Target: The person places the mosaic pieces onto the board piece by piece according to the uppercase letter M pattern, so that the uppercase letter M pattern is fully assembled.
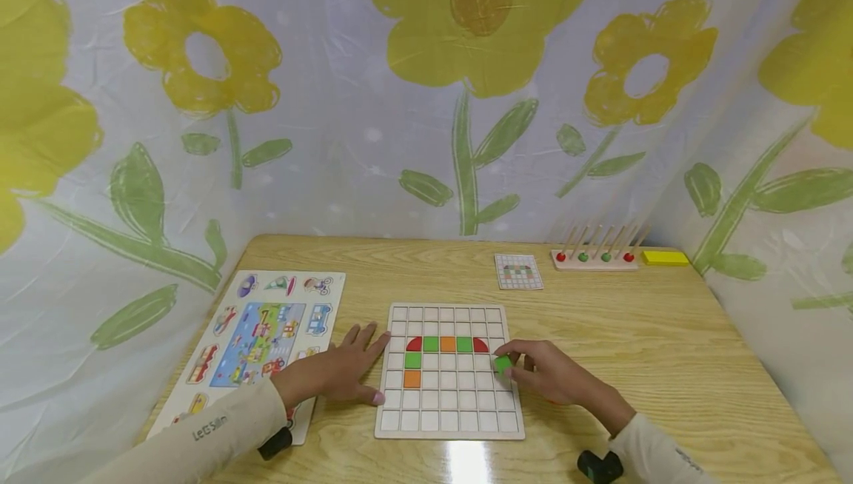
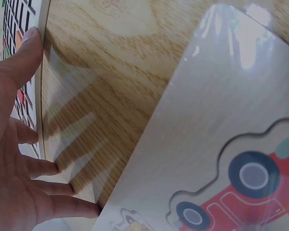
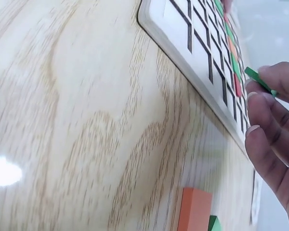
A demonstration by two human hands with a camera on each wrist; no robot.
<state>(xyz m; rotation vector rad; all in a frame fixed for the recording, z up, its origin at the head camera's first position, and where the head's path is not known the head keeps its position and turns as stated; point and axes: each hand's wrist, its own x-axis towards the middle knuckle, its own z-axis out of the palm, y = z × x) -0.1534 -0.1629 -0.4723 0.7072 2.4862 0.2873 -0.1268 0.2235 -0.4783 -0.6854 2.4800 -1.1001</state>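
A white grid board [image 1: 448, 400] lies on the table between the hands. Its upper row holds a rounded red tile [image 1: 415, 345] at each end, with green and orange square tiles between. A green tile [image 1: 413, 360] and an orange tile [image 1: 412, 379] continue down the left side. My left hand [image 1: 349, 368] rests with spread fingers along the board's left edge, thumb touching the rim. My right hand [image 1: 549, 371] pinches a green square tile [image 1: 503, 365] between thumb and fingers, over the board's right edge. In the right wrist view that tile [image 3: 260, 81] is seen edge-on.
A pattern card [image 1: 518, 271] lies behind the board. Farther right stand a pegged bead rack [image 1: 595, 263] and a yellow block [image 1: 665, 258]. A vehicle picture puzzle [image 1: 316, 358] lies left, partly under the left arm. An orange block [image 3: 195, 210] and a green piece [image 3: 214, 224] lie near the right hand.
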